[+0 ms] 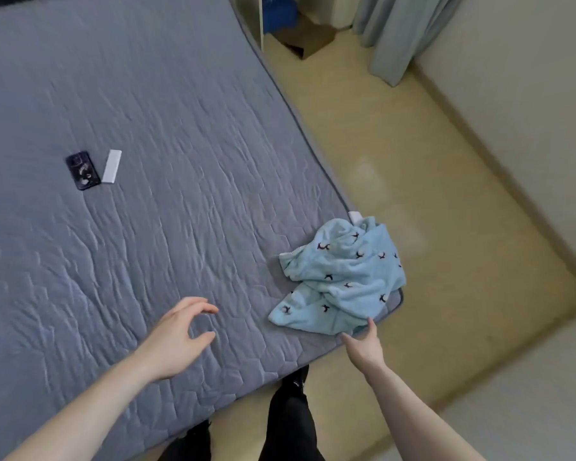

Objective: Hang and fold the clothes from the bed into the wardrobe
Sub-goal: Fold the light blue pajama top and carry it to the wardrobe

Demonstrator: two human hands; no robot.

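Bare skin and soft blue terry meet at the bed's near corner: of the two hands, the right hand (363,347) reaches forward with its fingers extended, the fingertips touching the near hem of the crumpled pale-blue fleecy garment with small dark bird-like prints (341,277), not yet curled round any fold. The left hand (177,337) hovers over the grey quilted bed cover (147,111), its fingers and thumb loosely curved in a relaxed arc and holding nothing. The garment lies bunched on the corner of the bed, its right side hanging slightly past the edge above the yellowish floor (429,211). It looks light, plush and limp; I judge it will sag and drape the moment it is lifted, so one pinch at the hem would only drag it. A better hold would be two points well apart, such as a waistband or shoulder seam, with both hands, to shake it flat before folding. Which part of the garment is which cannot be told from the heap. Farther off on the bed lie a dark phone with a patterned case (83,170) and, just beside it, a small white rectangular object (111,166). Beyond the bed's far corner, a brown cardboard box (308,39) sits by a pale blue-grey curtain (396,31).
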